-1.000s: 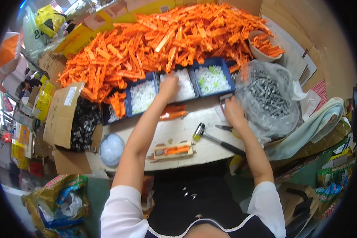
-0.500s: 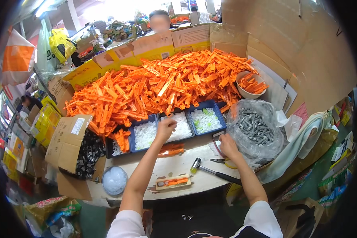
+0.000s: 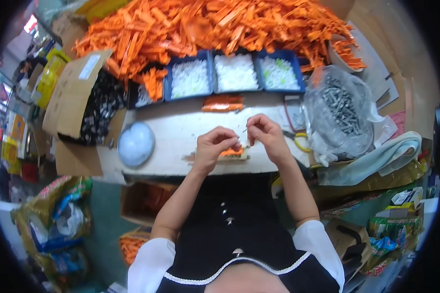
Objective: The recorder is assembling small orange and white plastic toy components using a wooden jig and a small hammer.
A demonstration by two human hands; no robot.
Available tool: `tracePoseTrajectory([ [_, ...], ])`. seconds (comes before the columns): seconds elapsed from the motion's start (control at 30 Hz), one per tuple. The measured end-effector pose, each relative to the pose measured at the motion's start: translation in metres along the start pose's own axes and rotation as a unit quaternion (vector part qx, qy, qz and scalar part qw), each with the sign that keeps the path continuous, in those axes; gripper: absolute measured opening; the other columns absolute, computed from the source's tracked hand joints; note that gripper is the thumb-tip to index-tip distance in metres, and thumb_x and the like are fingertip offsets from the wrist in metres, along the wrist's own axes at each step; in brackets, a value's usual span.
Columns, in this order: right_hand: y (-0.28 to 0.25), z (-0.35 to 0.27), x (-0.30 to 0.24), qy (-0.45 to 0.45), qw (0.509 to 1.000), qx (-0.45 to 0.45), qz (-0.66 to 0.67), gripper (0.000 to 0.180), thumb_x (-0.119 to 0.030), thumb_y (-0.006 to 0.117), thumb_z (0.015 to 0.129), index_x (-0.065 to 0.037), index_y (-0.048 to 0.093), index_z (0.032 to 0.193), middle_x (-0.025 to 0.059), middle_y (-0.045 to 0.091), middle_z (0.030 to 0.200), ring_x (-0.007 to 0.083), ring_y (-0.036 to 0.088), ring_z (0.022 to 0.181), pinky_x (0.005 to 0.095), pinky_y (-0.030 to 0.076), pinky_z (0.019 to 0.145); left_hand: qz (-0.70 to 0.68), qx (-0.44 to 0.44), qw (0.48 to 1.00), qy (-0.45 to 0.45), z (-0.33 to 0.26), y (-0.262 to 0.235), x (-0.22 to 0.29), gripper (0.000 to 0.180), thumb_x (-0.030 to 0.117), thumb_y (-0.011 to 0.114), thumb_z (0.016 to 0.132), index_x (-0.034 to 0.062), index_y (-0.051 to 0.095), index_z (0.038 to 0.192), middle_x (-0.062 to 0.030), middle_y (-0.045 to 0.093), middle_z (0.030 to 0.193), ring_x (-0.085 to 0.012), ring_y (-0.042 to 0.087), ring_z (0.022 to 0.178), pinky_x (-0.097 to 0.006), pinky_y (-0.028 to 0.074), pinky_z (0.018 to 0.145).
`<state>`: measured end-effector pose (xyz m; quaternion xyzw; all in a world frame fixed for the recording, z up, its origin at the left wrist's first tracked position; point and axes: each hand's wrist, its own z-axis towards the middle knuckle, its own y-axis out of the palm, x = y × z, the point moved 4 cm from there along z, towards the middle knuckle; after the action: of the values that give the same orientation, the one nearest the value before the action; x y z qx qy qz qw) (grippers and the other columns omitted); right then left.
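My left hand (image 3: 216, 147) and my right hand (image 3: 268, 137) are close together over the near edge of the table. The left fingers pinch a small white piece (image 3: 239, 145), partly hidden by the fingertips. Thumb and forefinger of the right hand hold a thin, dark pin-like piece (image 3: 245, 130), too small to name surely. Just beneath them lies a wooden block (image 3: 241, 157) with an orange plastic part (image 3: 230, 153) in it, largely covered by my hands. Beyond the hands, several orange plastic parts (image 3: 223, 103) lie on the table. The hammer is not visible behind my right hand and arm.
Blue trays (image 3: 189, 96) of small white pieces stand before a heap of orange parts (image 3: 195, 29). At right are a plastic bag of grey metal pieces (image 3: 338, 105) and yellow-handled pliers (image 3: 302, 142). A round dish (image 3: 136, 144) and a carton of black pieces (image 3: 76, 97) sit left.
My left hand has come back from the white-piece trays, and my right hand has left the table's right side. Both now meet above the wooden block. The view has tilted downward.
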<state>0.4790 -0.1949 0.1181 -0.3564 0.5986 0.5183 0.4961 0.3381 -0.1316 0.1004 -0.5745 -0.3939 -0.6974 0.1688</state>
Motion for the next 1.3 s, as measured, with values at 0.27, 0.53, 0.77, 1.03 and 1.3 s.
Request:
tracePoseTrajectory([
  [0.27,0.033,-0.002,0.021,0.085,0.993,-0.078,0.018,0.010,-0.012,0.057,0.084,-0.004,0.053,0.089,-0.0007,0.050,0.071,0.0074,0.049,0.062,0.0216,0.041,0.057,-0.035,-0.017,0.996,0.077,-0.024,-0.019,-0.001,0.009,-0.008,0.058,0.076,-0.0018,0.060,0.082,-0.0093,0.054,0.088,-0.0197,0.061,0.076,-0.032,0.056,0.067],
  [0.53,0.038,0.003,0.026,0.174,0.971,-0.164,0.001,0.008,-0.011,0.057,0.082,-0.004,0.054,0.085,-0.0010,0.051,0.064,0.0070,0.047,0.057,0.0197,0.037,0.050,0.015,-0.051,0.994,0.098,-0.036,-0.025,0.004,0.011,-0.009,0.059,0.075,-0.0008,0.061,0.082,-0.0103,0.054,0.089,-0.0201,0.061,0.076,-0.032,0.056,0.068],
  [0.77,0.047,-0.003,0.029,0.202,0.968,-0.144,0.028,0.007,-0.010,0.057,0.082,-0.003,0.055,0.085,-0.0006,0.053,0.069,0.0069,0.049,0.059,0.0212,0.041,0.052,0.037,-0.034,0.993,0.108,-0.043,-0.030,0.004,0.012,-0.009,0.059,0.075,-0.0013,0.061,0.083,-0.0104,0.054,0.089,-0.0204,0.060,0.080,-0.032,0.057,0.070],
  [1.03,0.054,-0.005,0.034,0.198,0.967,-0.154,0.048,0.006,-0.009,0.056,0.083,-0.003,0.055,0.085,0.0006,0.055,0.071,0.0067,0.050,0.062,0.0208,0.042,0.053,0.007,-0.016,0.992,0.121,-0.049,-0.034,0.002,0.011,-0.009,0.060,0.075,-0.0021,0.061,0.084,-0.0098,0.053,0.090,-0.0198,0.060,0.081,-0.031,0.056,0.072],
  [1.3,0.066,-0.013,0.031,0.091,0.985,-0.086,-0.122,0.006,-0.005,0.056,0.083,-0.001,0.058,0.085,0.0008,0.055,0.075,0.0081,0.052,0.065,0.0211,0.044,0.058,0.048,0.000,0.992,0.114,-0.053,-0.042,0.000,0.008,-0.006,0.057,0.078,-0.0035,0.061,0.085,-0.0081,0.054,0.090,-0.0168,0.061,0.080,-0.027,0.055,0.072],
])
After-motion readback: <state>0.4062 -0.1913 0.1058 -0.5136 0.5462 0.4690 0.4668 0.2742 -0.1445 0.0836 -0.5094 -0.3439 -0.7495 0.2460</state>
